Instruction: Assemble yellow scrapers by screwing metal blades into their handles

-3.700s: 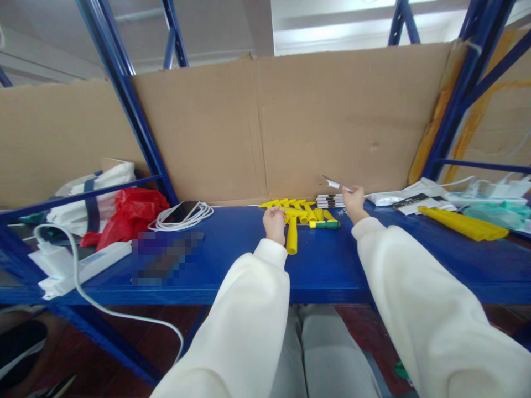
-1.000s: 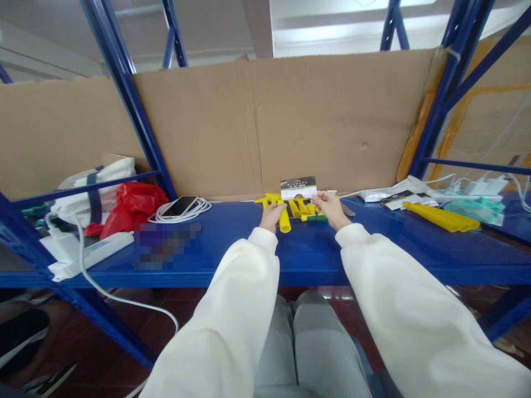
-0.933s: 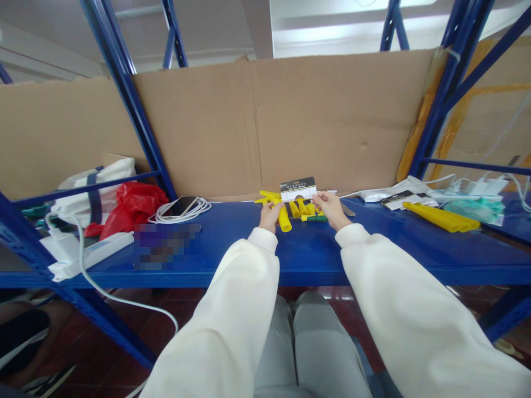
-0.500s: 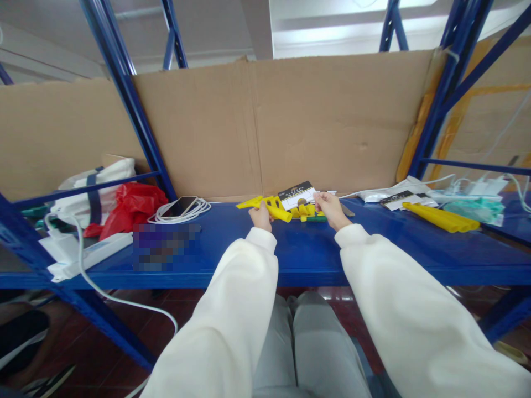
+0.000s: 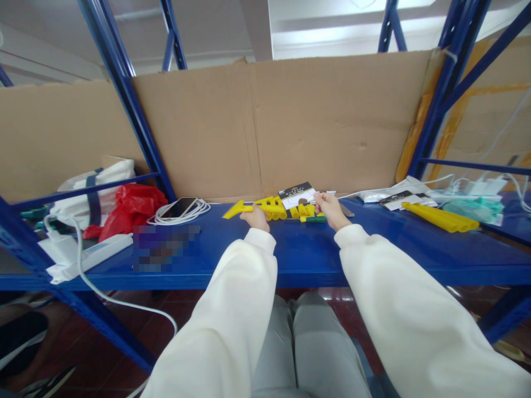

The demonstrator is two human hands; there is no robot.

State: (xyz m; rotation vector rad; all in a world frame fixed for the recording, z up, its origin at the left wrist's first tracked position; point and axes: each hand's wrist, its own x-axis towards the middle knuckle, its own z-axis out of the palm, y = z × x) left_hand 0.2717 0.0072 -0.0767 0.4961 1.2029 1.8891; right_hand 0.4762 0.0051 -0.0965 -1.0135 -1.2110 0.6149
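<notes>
My left hand (image 5: 258, 219) is closed on a long yellow plastic piece (image 5: 237, 209), whose flat, flared end points left. Just beyond my fingers lie several short yellow pieces (image 5: 276, 207), and more yellow pieces (image 5: 302, 210) sit between my hands. My right hand (image 5: 331, 207) has its fingers pinched together above the shelf; what they hold, if anything, is too small to make out. Under those fingers is a green item (image 5: 314, 219), perhaps a handle. A black-and-white printed card (image 5: 297, 193) leans behind the yellow pieces.
At right lie long yellow pieces (image 5: 442, 217), another printed card (image 5: 402, 200) and a greenish plastic bag (image 5: 477, 210). On the left are a coiled white cable (image 5: 199, 209), a phone (image 5: 182, 207), a red bag (image 5: 135, 204) and a power strip (image 5: 95, 255). Cardboard (image 5: 323, 121) backs the blue shelf (image 5: 307, 249).
My left hand has moved slightly left and turned the long yellow piece, so its flared end reaches further left and lower. My right hand has stayed almost still.
</notes>
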